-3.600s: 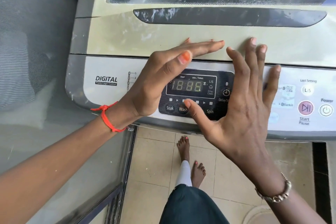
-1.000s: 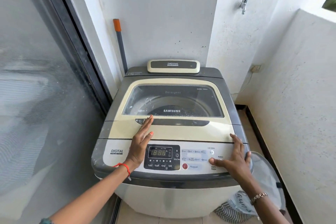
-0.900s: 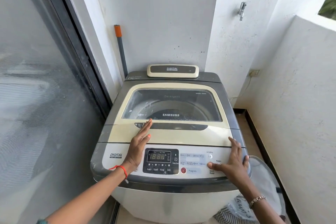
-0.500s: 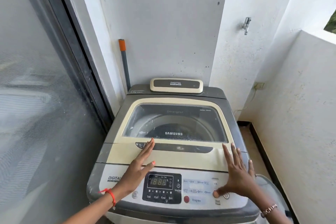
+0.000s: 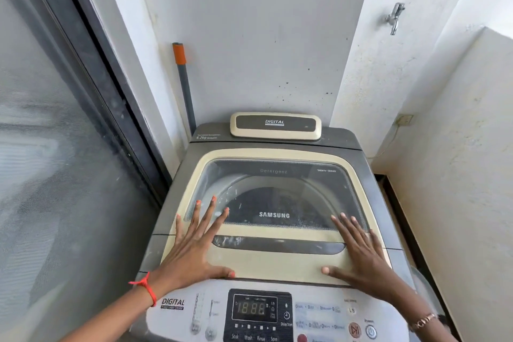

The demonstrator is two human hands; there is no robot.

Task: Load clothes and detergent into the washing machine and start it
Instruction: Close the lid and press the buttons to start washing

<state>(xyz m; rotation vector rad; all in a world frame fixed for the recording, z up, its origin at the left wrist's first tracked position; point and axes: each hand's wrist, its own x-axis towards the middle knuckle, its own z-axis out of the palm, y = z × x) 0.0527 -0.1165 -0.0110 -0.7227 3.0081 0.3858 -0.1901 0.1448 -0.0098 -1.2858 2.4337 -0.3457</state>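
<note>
Your left hand (image 5: 194,247) and right hand (image 5: 361,253) lie flat on the shut lid (image 5: 277,268), grip released; pressing the start button (image 5: 354,329), front-right, looks next.

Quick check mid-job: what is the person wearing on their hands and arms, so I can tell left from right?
The left hand has orange-painted nails and a red-orange thread knotted round its wrist. The right hand shows no bright polish and wears a metallic link bracelet at the wrist. Both forearms are bare, with no sleeves in view.
</note>
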